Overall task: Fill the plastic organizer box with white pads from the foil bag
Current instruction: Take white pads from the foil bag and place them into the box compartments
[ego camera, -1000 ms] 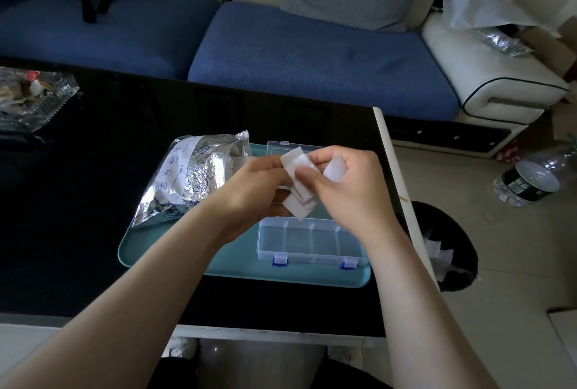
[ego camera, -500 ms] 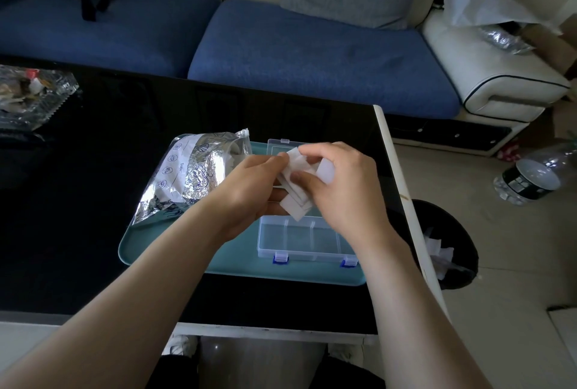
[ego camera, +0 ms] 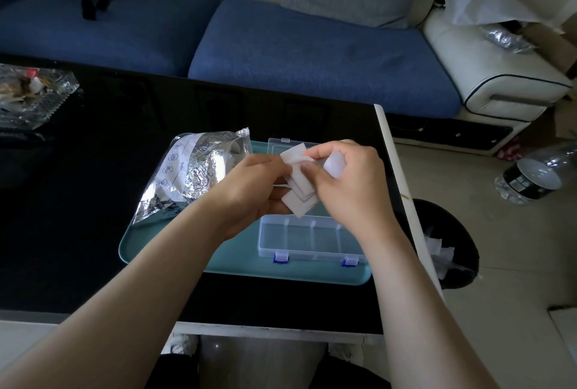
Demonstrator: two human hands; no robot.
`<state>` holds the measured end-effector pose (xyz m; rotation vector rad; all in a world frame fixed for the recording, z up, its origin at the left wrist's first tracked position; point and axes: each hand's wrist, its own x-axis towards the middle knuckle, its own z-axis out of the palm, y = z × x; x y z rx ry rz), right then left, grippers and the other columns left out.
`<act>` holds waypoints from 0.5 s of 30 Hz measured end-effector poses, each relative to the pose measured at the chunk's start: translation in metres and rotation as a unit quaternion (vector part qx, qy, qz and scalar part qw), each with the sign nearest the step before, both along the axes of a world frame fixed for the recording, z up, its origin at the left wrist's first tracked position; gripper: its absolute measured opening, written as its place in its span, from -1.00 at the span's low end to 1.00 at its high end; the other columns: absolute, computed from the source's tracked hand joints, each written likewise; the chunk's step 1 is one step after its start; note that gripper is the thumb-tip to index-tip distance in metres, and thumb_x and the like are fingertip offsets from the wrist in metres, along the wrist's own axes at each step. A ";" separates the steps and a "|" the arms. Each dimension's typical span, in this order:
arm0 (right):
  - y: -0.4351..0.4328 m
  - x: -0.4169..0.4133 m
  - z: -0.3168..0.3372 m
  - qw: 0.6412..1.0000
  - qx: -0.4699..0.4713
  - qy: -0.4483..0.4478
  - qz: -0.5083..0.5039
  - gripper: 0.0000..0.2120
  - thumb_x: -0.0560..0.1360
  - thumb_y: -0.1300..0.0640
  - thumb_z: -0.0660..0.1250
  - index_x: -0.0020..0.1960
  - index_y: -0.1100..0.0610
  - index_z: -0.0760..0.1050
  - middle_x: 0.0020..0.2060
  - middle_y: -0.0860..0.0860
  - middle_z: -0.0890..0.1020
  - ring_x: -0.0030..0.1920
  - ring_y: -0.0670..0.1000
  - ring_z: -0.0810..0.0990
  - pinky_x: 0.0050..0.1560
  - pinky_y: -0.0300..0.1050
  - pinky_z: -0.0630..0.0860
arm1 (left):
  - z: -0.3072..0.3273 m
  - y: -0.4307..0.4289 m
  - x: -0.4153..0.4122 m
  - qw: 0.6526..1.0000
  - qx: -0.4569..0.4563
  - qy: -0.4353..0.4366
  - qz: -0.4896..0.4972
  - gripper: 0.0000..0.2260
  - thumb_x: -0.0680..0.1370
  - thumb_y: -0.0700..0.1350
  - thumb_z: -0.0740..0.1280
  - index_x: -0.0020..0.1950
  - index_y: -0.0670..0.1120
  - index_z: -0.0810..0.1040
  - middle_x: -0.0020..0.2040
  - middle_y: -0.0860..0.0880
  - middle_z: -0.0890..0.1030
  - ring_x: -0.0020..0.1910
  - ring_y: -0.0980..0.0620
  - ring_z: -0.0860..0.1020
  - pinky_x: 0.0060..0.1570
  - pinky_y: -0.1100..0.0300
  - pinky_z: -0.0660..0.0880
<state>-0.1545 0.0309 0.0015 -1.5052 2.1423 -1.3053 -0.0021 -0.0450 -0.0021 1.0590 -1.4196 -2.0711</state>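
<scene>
nearest you, on the black table (ego camera: 93, 176), the teal tray (ego camera: 175, 251) carries everything for the job. at its near right sits the clear organizer box (ego camera: 312, 240), its long axis running left to right along the tray's near edge, its blue latches (ego camera: 280, 258) facing you and its lid (ego camera: 282, 147) thrown open, away from you. the near row of compartments that shows looks empty, so by my reading the filling has hardly begun. just above the box you hold the white pads (ego camera: 300, 201) between both hands: your left hand (ego camera: 249, 188) has its fingers curled round the small stack from the left, and your right hand (ego camera: 346, 192) pinches the top pad at its far corner, with another pad tucked under its fingers. the stack's long side runs roughly away from you, tilted, its lowest corner pointing down at the box. you appear to be at the step of peeling one pad off the stack. the next move, as i judge it, calls for you to free that single pad without dragging its neighbours, turn it so its long side agrees with a compartment, and lay it flat inside. farther left on the tray lies the foil bag (ego camera: 193, 173), crumpled, long axis slanting from near left to far right, its open mouth pointing toward the lid. off the table's right edge stands a dark waste bin (ego camera: 462, 238), and beyond it all is the blue sofa (ego camera: 312, 54).
</scene>
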 end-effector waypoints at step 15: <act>0.004 0.004 -0.002 0.992 0.052 0.091 0.069 -0.86 0.46 0.09 0.60 0.00 -0.03 0.73 -0.01 -0.09 0.64 -0.02 -0.10 0.61 -0.03 -0.20 0.57 | 0.005 0.004 0.001 0.999 0.018 -0.036 0.013 -0.65 0.74 -0.10 0.15 0.28 -0.33 0.57 0.04 -0.31 0.65 -0.06 -0.23 0.68 -0.02 -0.26 0.69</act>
